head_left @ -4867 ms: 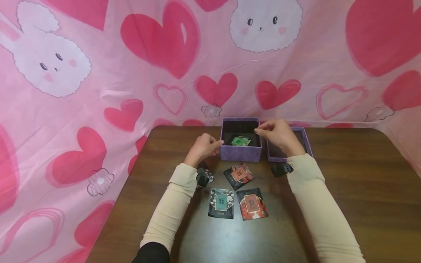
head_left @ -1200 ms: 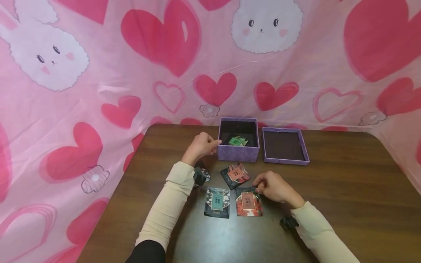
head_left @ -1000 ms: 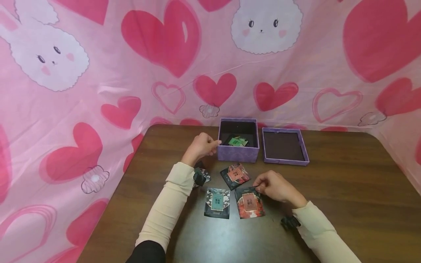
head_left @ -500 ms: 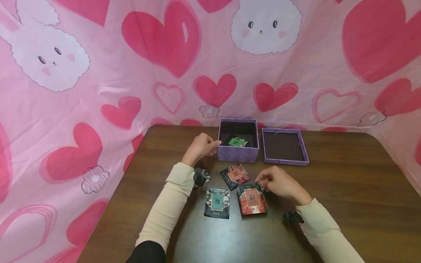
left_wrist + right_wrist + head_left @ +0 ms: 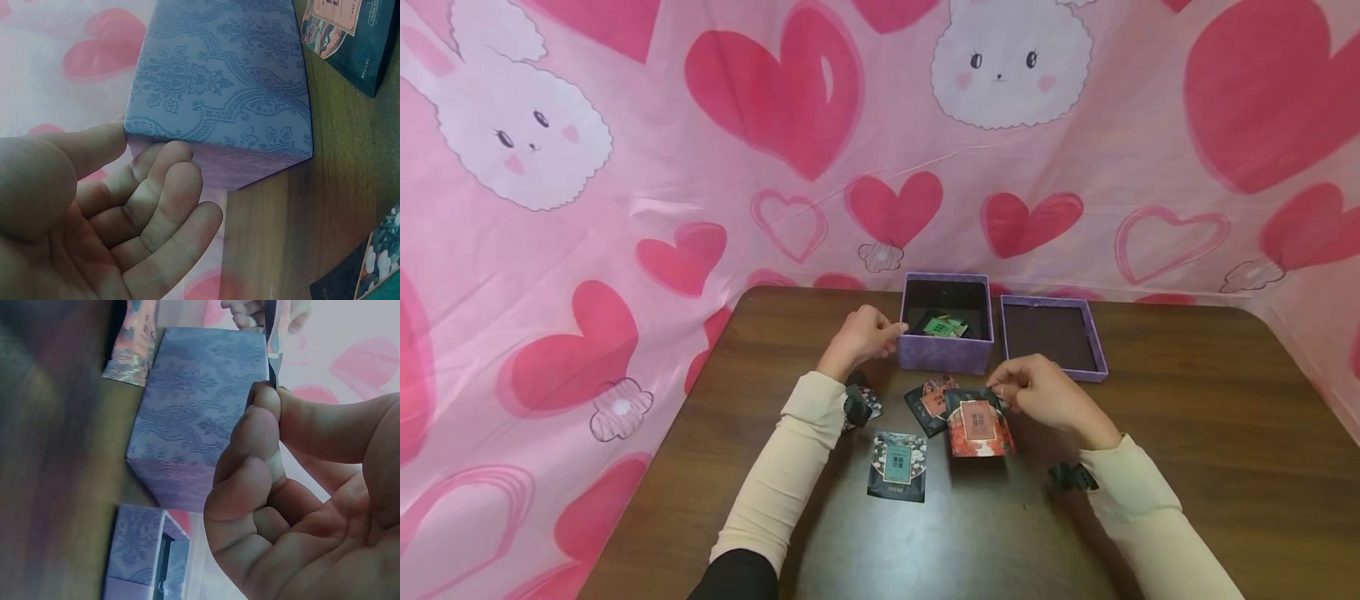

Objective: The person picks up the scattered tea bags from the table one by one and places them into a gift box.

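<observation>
A home-style tabletop setup is suggested — a dark wooden table [image 5: 1187,433] is hemmed in by a pink cloth [image 5: 700,167] printed with hearts and bunnies. A purple box [image 5: 945,350], its lid [image 5: 1051,337] and small packets [image 5: 898,467] are laid out — nothing industrial is seen.

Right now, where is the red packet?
In the head view the red packet hangs pinched by its top edge in the right hand, just in front of the purple box, right of the teal packet.
</observation>
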Motion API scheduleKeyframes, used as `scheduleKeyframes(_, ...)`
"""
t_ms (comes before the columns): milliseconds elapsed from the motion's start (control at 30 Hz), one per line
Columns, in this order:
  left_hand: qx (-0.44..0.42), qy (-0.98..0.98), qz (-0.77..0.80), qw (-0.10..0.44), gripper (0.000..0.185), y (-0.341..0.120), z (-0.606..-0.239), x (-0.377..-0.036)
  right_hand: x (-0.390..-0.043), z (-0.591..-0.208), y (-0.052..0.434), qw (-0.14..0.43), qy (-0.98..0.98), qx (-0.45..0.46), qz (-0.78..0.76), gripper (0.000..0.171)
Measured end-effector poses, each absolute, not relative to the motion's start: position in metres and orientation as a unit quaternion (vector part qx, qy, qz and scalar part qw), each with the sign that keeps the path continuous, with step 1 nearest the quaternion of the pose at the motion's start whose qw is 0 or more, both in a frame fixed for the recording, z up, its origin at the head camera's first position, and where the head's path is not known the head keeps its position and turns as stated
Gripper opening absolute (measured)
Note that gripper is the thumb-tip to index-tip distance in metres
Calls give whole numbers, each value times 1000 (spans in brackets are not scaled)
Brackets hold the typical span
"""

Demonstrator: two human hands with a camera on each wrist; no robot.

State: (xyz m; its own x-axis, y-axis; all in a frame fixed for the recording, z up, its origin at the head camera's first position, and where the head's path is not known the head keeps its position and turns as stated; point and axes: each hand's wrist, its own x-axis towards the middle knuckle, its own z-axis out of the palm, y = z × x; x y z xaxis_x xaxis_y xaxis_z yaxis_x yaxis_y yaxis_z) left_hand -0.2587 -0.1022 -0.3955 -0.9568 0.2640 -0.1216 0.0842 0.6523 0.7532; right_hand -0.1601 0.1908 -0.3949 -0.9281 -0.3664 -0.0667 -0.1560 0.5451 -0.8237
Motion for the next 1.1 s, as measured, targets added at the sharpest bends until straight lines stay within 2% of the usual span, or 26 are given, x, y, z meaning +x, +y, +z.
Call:
scheduleKeyframes(400, 93, 899, 410, 121, 39, -102, -393, -258, -182, -380, 190, 63, 884, -115, -449, 15)
scheduleKeyframes(1100, 88, 901, 409, 114, 38, -103, -395, -256, -229, -359, 185, 65, 858, -59, -506, 20)
